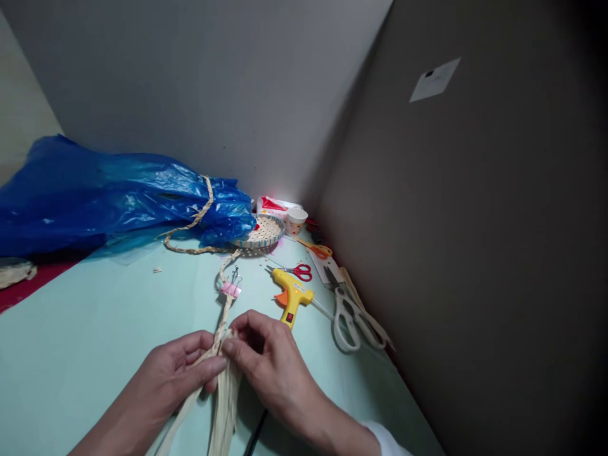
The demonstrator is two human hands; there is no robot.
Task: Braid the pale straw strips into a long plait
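A pale braid [221,321] of flat straw-like strips runs down the table towards me. Its upper part is gripped by a pink binder clip [231,290]. My left hand [183,367] pinches the braid's lower end between thumb and fingers. Close beside it, my right hand [270,358] has thumb and forefinger closed on the top of a bundle of loose strips [225,405] hanging next to the braid. Above the clip, the braid winds on to a blue plastic bag [142,196] and circles its neck.
A yellow glue gun [294,292], red-handled scissors [302,272] and large grey-handled scissors [349,320] lie right of the braid. Further back are a woven tray [263,233], a paper cup [296,221] and orange-handled scissors [320,250]. Grey partitions [213,95] border the table [118,335].
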